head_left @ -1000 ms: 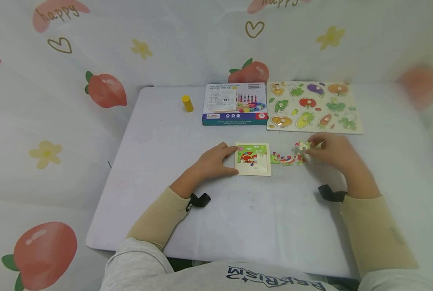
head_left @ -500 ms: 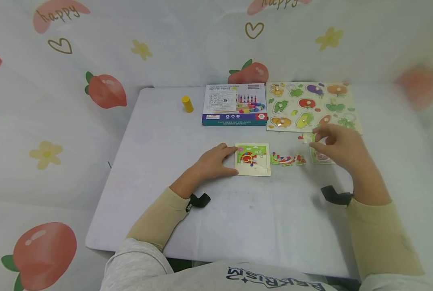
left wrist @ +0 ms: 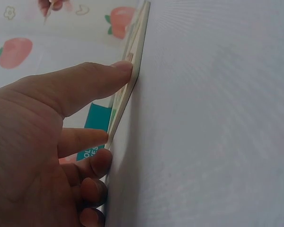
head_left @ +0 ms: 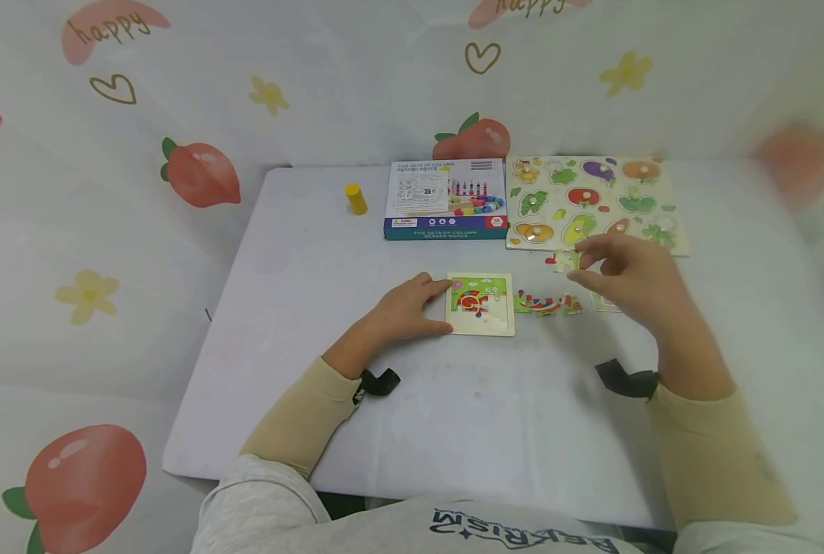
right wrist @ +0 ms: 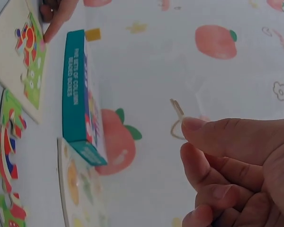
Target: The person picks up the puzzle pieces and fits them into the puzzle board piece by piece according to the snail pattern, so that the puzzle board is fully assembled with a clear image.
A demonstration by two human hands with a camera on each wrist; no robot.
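My right hand (head_left: 636, 281) pinches a jigsaw piece (head_left: 562, 261), white and green with a bit of red, between thumb and forefinger above the table. In the right wrist view that piece (right wrist: 177, 108) appears nearly edge-on. At the left edge of a small square wooden puzzle board (head_left: 489, 323), my left hand (head_left: 406, 309) rests its spread thumb and forefinger. The board's upper left bears fitted red and green pieces (head_left: 472, 300); its lower and right parts show bare wood. Several loose jigsaw pieces (head_left: 546, 303) lie in a row just right of the board.
A flat teal-and-white box (head_left: 446, 198) lies at the table's back. Beside it is a large vegetable puzzle board (head_left: 595, 204). A yellow cylinder (head_left: 356, 198) stands to the left. Under my right hand, a green-edged card or panel (head_left: 603, 303) is partly hidden.
My right hand has lifted the jigsaw piece from beside the loose row, swung away to the right, then come back somewhat left with it. My left hand and the small board stay put.
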